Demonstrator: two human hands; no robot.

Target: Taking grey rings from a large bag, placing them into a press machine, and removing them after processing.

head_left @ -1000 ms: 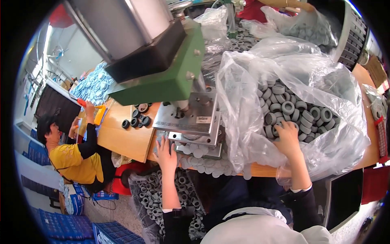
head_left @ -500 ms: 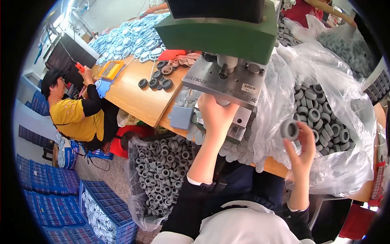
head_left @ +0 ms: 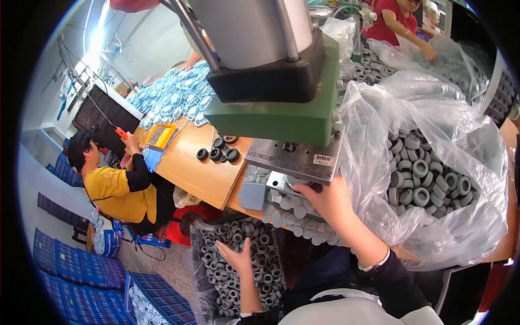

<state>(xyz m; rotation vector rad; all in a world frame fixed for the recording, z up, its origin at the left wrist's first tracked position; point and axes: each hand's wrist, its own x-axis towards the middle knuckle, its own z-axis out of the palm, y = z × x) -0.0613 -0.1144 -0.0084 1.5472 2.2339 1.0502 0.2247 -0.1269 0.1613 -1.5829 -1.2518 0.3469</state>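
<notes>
My left hand (head_left: 236,257) is over a plastic-lined bin of grey rubber rings (head_left: 214,273), thumb and fingers spread, with nothing visible in it. My right hand (head_left: 331,205) reaches under the engraved steel plate (head_left: 292,160) of a green press (head_left: 271,119). Between its thumb and fingers is a grey rubber ring (head_left: 296,181), on the lower metal die; the plate partly hides the ring and fingertips. Loose grey discs (head_left: 295,214) lie heaped around the die's base. A blue-grey block (head_left: 253,196) stands on the table left of the die.
At right, a clear plastic bag (head_left: 368,162) holds more grey rings (head_left: 420,168). Several black wheels (head_left: 216,154) sit on the wooden table (head_left: 200,179). A person in yellow (head_left: 116,189) works at left; another in red (head_left: 385,27) reaches into a bag at back right.
My left hand has withdrawn from the press to above the bin. My right hand has carried a grey ring from the bag to under the press plate. The view has shifted.
</notes>
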